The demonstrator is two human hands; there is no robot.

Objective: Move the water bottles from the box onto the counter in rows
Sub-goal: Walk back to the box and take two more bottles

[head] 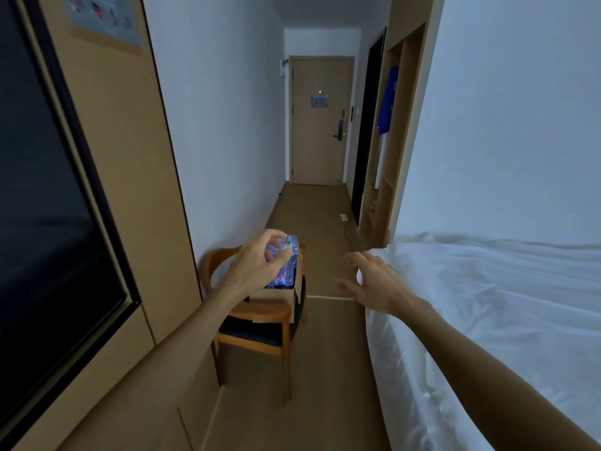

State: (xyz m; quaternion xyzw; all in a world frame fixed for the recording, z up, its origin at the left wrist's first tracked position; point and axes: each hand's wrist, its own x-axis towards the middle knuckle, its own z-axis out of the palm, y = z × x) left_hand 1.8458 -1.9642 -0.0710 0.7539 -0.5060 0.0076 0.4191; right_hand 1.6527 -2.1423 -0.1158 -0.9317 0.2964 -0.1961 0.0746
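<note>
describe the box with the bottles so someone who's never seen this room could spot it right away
Between the TV wall on the left and the white bed on the right stands a wooden chair with a dark seat. The cardboard box sits on that seat, open at the top, with clear water bottles showing. The left hand grips a bottle there. It is the only box in view.

A clear plastic water bottle (286, 252) with a colourful label sits just left of the frame's centre, tilted, its upper part hidden. Below it, more bottles (281, 281) show purple-blue over the rim of an open brown cardboard box (276, 302), which stands low in the middle of the frame.
</note>
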